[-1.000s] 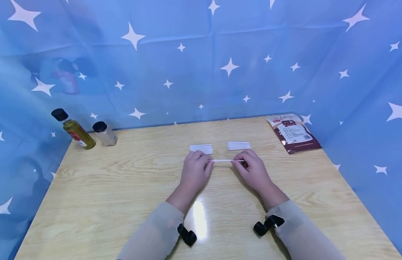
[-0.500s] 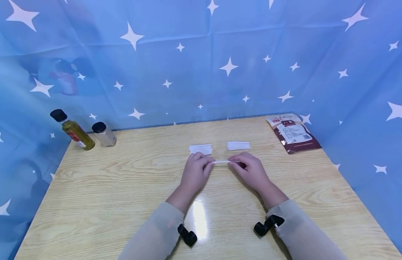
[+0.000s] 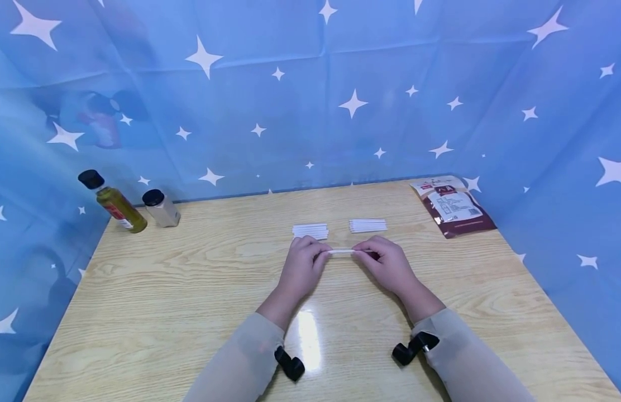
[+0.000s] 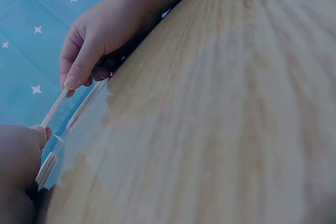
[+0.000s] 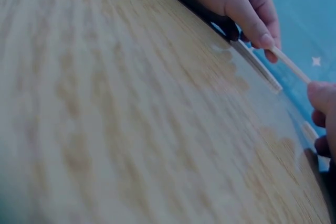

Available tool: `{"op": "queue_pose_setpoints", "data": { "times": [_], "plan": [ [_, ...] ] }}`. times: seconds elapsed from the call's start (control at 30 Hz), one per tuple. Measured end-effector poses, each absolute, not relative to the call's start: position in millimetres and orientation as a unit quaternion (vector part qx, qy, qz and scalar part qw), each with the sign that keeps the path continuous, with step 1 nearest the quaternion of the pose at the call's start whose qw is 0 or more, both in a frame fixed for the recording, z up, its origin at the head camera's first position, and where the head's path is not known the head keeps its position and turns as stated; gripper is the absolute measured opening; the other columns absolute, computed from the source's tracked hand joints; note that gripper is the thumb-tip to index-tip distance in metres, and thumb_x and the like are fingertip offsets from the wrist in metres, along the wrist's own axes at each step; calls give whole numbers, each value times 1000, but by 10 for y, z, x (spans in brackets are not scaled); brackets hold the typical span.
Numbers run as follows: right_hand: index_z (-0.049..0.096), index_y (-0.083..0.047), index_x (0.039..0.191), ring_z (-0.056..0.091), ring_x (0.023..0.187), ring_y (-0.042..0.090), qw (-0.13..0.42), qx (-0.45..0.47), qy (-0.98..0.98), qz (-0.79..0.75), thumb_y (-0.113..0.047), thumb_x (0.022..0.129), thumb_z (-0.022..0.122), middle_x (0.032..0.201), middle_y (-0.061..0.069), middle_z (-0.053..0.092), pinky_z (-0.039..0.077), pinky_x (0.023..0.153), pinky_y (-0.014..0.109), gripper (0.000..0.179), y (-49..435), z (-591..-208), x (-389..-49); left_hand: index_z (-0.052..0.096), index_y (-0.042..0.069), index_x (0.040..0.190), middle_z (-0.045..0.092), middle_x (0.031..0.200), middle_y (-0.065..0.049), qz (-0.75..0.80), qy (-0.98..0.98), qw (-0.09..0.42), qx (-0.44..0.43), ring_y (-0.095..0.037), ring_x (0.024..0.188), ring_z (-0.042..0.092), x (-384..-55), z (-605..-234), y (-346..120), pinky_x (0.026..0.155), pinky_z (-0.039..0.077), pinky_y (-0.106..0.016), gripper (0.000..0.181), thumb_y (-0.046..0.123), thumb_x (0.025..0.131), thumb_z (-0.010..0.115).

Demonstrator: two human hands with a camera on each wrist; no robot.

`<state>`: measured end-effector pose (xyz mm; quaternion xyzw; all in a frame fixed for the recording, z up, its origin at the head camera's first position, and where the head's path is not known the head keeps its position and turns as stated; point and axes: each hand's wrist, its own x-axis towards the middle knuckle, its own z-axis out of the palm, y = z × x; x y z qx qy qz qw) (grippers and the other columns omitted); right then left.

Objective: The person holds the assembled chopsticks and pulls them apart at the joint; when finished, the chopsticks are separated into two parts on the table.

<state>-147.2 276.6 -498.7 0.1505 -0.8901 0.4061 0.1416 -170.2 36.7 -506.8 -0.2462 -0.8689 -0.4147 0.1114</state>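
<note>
A thin white stick (image 3: 342, 251) is stretched level between my two hands, over the wooden table. Its left end is pinched by the thumb and fingers of my left hand (image 3: 301, 265). My right hand (image 3: 388, 265) pinches the other end, and fingertips cover both tips. Both wrist views show the pale stick (image 4: 54, 109) held a little off the tabletop. Just beyond my left hand lies a row of similar white sticks (image 3: 310, 230), partly hidden by the fingers. A second row of white sticks (image 3: 368, 225) lies beyond my right hand, set apart from the first.
At the table's (image 3: 200, 301) back left stand a black-capped bottle of greenish-yellow liquid (image 3: 120, 209) and a black-lidded jar (image 3: 163, 211). A maroon and white pouch (image 3: 452, 206) lies at the back right. Blue star-patterned cloth (image 3: 310, 100) hangs behind and along both sides.
Since a second ago, my right hand has shifted slightly left, shortening the visible stretch of stick. The stick sits a touch nearer to me. The last half second shows almost no movement.
</note>
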Motion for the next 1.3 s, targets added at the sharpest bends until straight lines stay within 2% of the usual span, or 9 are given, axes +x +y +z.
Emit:
{"op": "queue_pose_setpoints", "data": {
  "times": [0.23, 0.57, 0.83, 1.03, 1.17, 1.3],
  "plan": [
    [82, -14, 101, 65, 85, 12, 119, 142, -892, 412, -15, 97, 81, 96, -7, 73, 52, 75, 29, 4, 2774, -4967, -1470, 83, 10, 105, 67, 98, -1, -408, -866, 126, -261, -22, 96, 55, -1703, -5074, 361, 87, 48, -37, 8, 13, 100, 76],
    [82, -13, 100, 67, 87, 13, 114, 148, -893, 410, -15, 97, 81, 97, -6, 74, 55, 78, 32, 3, 2817, -4958, -1498, 83, 13, 105, 69, 101, 1, -403, -873, 100, -255, -22, 101, 55, -1725, -5058, 367, 91, 48, -37, 9, 17, 102, 75],
    [82, -13, 101, 66, 91, 16, 95, 137, -892, 419, -16, 98, 80, 99, -2, 74, 55, 81, 33, 5, 2869, -4953, -1513, 83, 10, 104, 70, 100, 0, -417, -866, 109, -252, -22, 100, 55, -1747, -5076, 354, 89, 47, -38, 8, 13, 100, 77],
    [81, -10, 100, 63, 88, 16, 104, 76, -881, 455, -13, 100, 77, 99, 2, 74, 49, 77, 25, 5, 2978, -4968, -1551, 82, 5, 102, 68, 95, -3, -443, -857, 147, -219, -24, 95, 54, -1750, -5089, 321, 82, 45, -37, 7, 9, 97, 79],
    [82, -9, 100, 65, 90, 15, 108, 90, -885, 444, -12, 99, 79, 99, 2, 75, 50, 78, 24, 4, 2979, -4989, -1564, 83, 6, 103, 69, 98, -4, -426, -863, 153, -224, -25, 98, 55, -1744, -5104, 331, 86, 46, -38, 9, 12, 97, 80],
    [84, -11, 101, 65, 86, 14, 140, 109, -885, 431, -14, 96, 82, 98, -1, 74, 51, 74, 23, 6, 2961, -5000, -1577, 83, 6, 104, 70, 99, -6, -417, -868, 165, -214, -27, 100, 56, -1741, -5100, 343, 88, 47, -40, 9, 11, 97, 80]
  ]
}}
